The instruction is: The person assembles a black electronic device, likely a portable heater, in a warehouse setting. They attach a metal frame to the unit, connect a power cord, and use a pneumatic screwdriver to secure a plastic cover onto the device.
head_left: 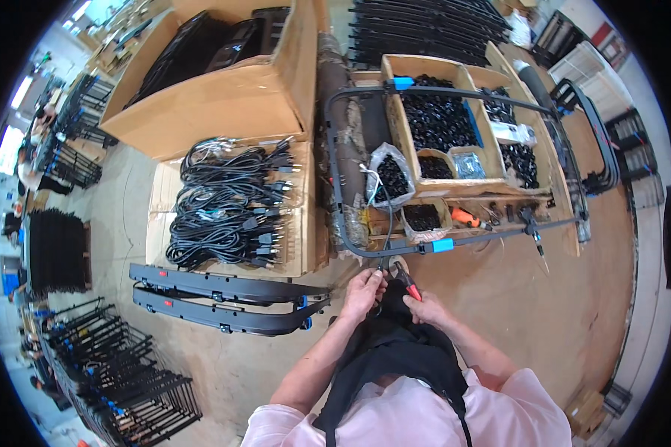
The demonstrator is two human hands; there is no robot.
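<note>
Currently at frame centre: left hand (363, 292) pinches thin black cable (387, 216) hanging from black tubular frame (348, 179); right hand (423, 306) grips red-handled pliers (405, 280), jaws at the cable, beside the left hand; parts boxes (432, 123) above

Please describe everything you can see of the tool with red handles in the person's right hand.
The red-handled tool, apparently small pliers or cutters, has red grips and a dark metal head. The right hand grips its handles; its head points up-left toward the left hand, close to a thin black cable. Its jaws are too small to judge.
</note>
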